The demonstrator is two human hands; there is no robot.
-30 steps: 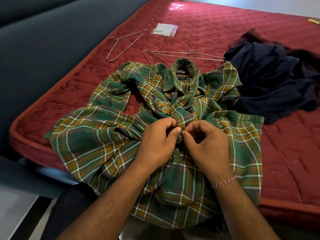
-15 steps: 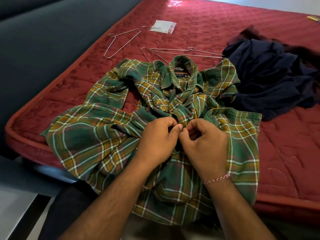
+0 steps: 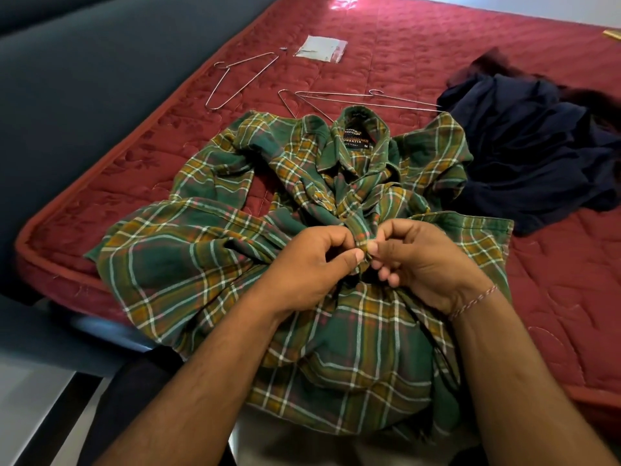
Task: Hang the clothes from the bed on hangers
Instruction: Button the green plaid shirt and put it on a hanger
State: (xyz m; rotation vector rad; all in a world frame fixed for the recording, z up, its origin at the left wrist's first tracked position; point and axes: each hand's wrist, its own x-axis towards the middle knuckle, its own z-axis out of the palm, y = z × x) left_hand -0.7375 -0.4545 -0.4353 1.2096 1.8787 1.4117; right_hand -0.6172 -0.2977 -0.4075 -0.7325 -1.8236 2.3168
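Note:
A green and yellow plaid shirt (image 3: 188, 277) lies spread on the red mattress (image 3: 420, 55), collar away from me, its hem hanging over the near edge. My left hand (image 3: 312, 264) and my right hand (image 3: 423, 260) meet at the shirt's front placket, each pinching the fabric between thumb and forefinger. A wire hanger (image 3: 240, 79) lies beyond the shirt at the left. Two more wire hangers (image 3: 356, 100) lie just past the collar, partly under the shirt. A dark navy garment (image 3: 537, 153) is heaped at the right.
A small clear plastic packet (image 3: 321, 48) lies on the mattress beyond the hangers. A dark grey padded surface (image 3: 84, 95) runs along the mattress's left side. A dark reddish cloth (image 3: 487, 62) shows behind the navy heap.
Both hands stay at the shirt's placket and have shifted slightly; the right hand's lower fingers have uncurled a little.

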